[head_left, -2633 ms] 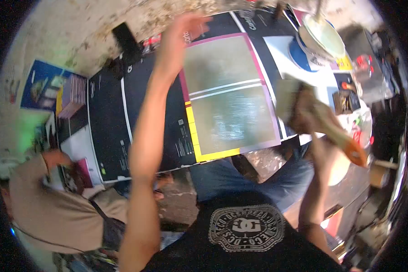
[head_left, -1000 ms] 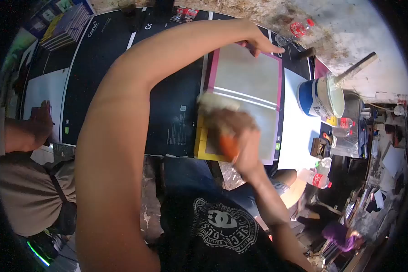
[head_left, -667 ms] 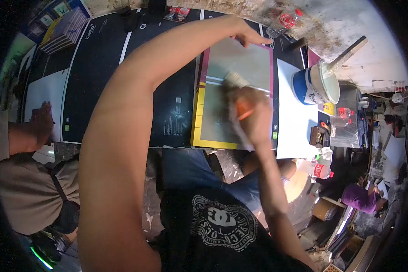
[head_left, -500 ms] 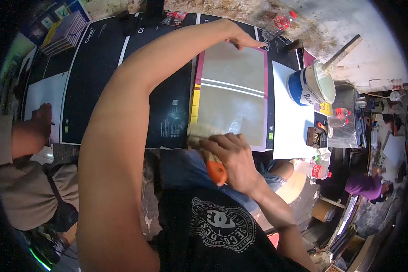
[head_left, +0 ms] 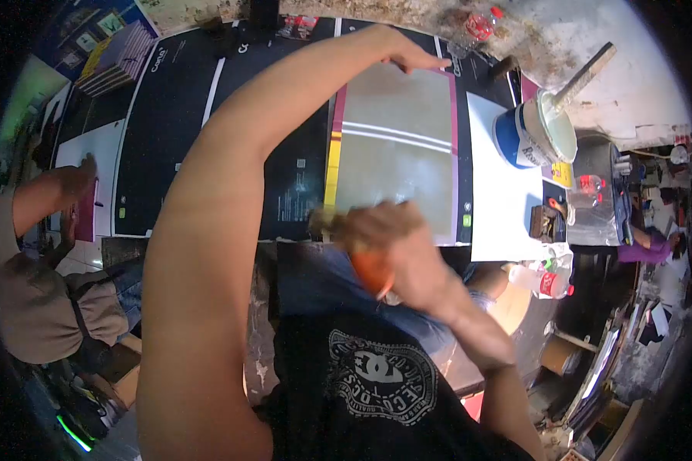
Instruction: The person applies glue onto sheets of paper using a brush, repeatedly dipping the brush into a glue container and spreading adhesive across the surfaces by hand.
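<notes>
A grey-brown sheet [head_left: 396,165] with pink and yellow edges and two white lines across it lies on the black table cover [head_left: 158,138]. At its far edge rests my left hand [head_left: 406,52], fingers apart, pressing on the sheet's top. My right hand [head_left: 400,250] is closed round a wide brush with an orange handle [head_left: 370,270]. The bristles, blurred by motion, are at the sheet's near left corner. Wet shine shows on the lower part of the sheet.
A blue and white bucket [head_left: 519,137] with a stick in it stands on white paper [head_left: 496,207] at the right. Plastic bottles [head_left: 550,283] lie nearby. Stacked booklets [head_left: 119,61] sit at the far left. A co-worker's hand [head_left: 73,180] is near a pink item at the left.
My right hand has swept the brush over the sheet to its near left corner. My left hand has come down onto the far edge. The co-worker's arms have shifted.
</notes>
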Demonstrator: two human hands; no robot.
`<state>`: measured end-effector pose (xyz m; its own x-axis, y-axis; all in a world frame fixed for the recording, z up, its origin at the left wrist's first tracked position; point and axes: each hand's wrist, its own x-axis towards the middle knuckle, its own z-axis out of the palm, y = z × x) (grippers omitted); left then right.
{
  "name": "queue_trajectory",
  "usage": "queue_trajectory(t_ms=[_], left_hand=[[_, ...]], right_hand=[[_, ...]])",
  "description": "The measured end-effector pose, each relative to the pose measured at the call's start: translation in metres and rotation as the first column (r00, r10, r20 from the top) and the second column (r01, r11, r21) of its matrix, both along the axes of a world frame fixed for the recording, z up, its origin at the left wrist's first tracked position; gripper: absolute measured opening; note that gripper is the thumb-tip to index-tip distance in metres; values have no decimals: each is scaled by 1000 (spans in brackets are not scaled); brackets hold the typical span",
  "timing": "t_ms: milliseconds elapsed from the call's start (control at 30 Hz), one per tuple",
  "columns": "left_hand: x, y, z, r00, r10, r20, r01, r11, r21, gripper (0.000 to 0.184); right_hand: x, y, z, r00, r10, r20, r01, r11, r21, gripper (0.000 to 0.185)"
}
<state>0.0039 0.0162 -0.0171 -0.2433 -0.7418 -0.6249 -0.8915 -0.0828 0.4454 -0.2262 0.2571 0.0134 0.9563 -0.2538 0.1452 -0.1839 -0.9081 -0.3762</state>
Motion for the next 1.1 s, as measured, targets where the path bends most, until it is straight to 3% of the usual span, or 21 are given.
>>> queue_trajectory(t_ms=[33, 67, 100, 133, 233, 267, 333, 433, 467, 500, 567, 633, 700, 767, 833, 900, 967, 1033, 1067, 1100], left_hand=[[-3, 2, -2, 1000, -4, -14, 4, 1000, -13, 101], [-5, 3, -7, 992, 84, 94, -68, 985, -161, 98], [-6, 1, -8, 993, 74, 93, -57, 984, -168, 97], [-9, 0, -10, 994, 65, 90, -49, 984, -172, 97], [-10, 1, -12, 986, 118, 114, -94, 976, -196, 105], [-10, 1, -9, 983, 115, 145, -87, 978, -188, 107], [-10, 10, -3, 988, 88, 127, -63, 980, -186, 113], [-7, 0, -10, 983, 148, 113, -133, 983, -128, 113], [-6, 10, -13, 990, 139, -26, -141, 963, -229, 114], [-11, 13, -7, 991, 131, -33, -135, 972, -190, 115], [-8, 8, -7, 991, 136, -3, -134, 972, -193, 113], [-7, 1, -15, 989, 146, 19, -139, 970, -200, 112], [-7, -2, -19, 985, 168, 48, -155, 966, -205, 111], [-5, 2, -21, 979, 190, 68, -173, 965, -199, 110], [-5, 0, -18, 987, 157, 47, -145, 971, -188, 108], [-7, 4, -12, 991, 135, 18, -129, 975, -182, 107], [-7, 4, -13, 991, 134, 18, -129, 975, -180, 105], [-6, 4, -13, 990, 135, 33, -127, 974, -186, 104], [-6, 5, -10, 990, 131, 41, -122, 975, -186, 103], [-5, 7, -8, 991, 127, 45, -117, 977, -180, 102]], right_hand=[[1, -11, 2, 1000, -16, 17, 16, 1000, -5, 41], [8, -24, -2, 988, -97, 117, 108, 990, -89, 42], [19, -41, -6, 960, -164, 227, 204, 965, -167, 42], [28, -56, -12, 964, -196, 182, 218, 970, -109, 41], [32, -30, -65, 966, -188, 180, 228, 943, -241, 39], [27, -7, -49, 979, -160, 129, 175, 978, -110, 39], [0, 29, -43, 993, -97, 61, 104, 987, -120, 40], [-29, 47, -13, 1000, -11, 9, 10, 999, 45, 37], [-33, 44, -4, 998, -61, 24, 60, 997, 57, 37], [-34, 39, 4, 993, -110, 38, 107, 992, 72, 37], [-27, 27, 14, 972, -189, 138, 196, 980, -39, 39], [-21, 18, 1, 981, -192, 30, 194, 973, -125, 42], [-25, 40, -25, 996, -87, -36, 74, 960, -271, 43], [-33, 50, -13, 999, 32, -9, -33, 985, -171, 43], [-36, 49, 8, 1000, 10, 9, -9, 998, -69, 38], [-31, 37, 14, 993, -77, 93, 90, 986, -142, 36], [-23, 23, 5, 986, -156, 56, 162, 976, -144, 38], [-23, 32, -22, 997, -77, -1, 76, 984, -162, 40], [-24, 45, -21, 1000, -3, -10, 0, 964, -265, 40], [-29, 52, -15, 998, 67, -1, -66, 978, -196, 38]])
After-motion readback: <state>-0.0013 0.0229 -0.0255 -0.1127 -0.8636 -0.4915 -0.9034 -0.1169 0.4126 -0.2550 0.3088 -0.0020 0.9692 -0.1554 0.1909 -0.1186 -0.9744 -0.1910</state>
